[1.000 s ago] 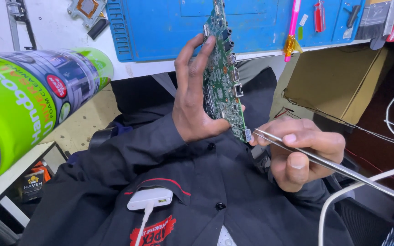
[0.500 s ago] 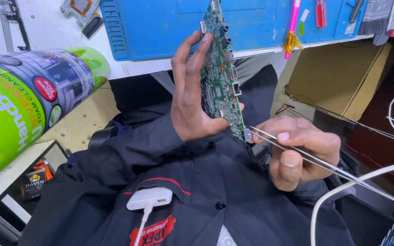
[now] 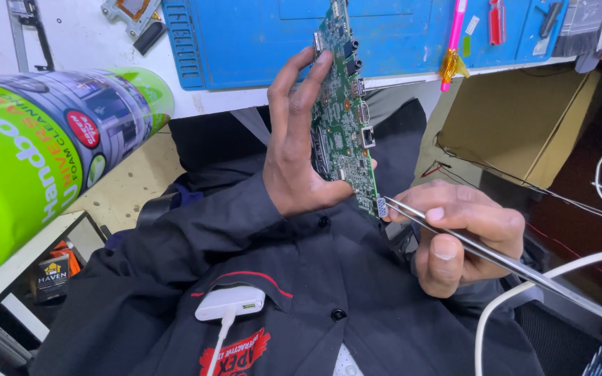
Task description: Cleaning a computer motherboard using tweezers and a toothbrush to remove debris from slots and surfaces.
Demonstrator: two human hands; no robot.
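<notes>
The left hand (image 3: 294,150) grips a green circuit board (image 3: 343,118), fingers curled round its left edge and the thumb pressed near the lower end, so the board stands almost upright and edge-on, its populated face turned to the right. The board rises from just above the lap to the near edge of the blue mat (image 3: 245,35) that lies on the white surface (image 3: 85,42) at the far side. Small metal ports line the right edge of the board.

The right hand (image 3: 458,233) is closed around a pair of metal tweezers (image 3: 496,257), thumb and forefinger pinching the two long arms together. The tips point left and meet the lower right corner of the board, touching a small silver connector (image 3: 382,207) there. The tweezer shafts run down and to the right, past the hand, toward the bottom right corner.

Both hands are close together, just beside one another over the dark shirt (image 3: 301,299), but each holds its own thing.

At the left, very near the camera, a large green spray can (image 3: 43,146) lies on its side. A small white device (image 3: 230,303) with a white cable sits at the shirt pocket. A pink tool (image 3: 454,35) stands at the far edge of the mat. A brown cardboard box (image 3: 510,118) sits at the right under the surface, with white cables (image 3: 545,285) looping near it.
</notes>
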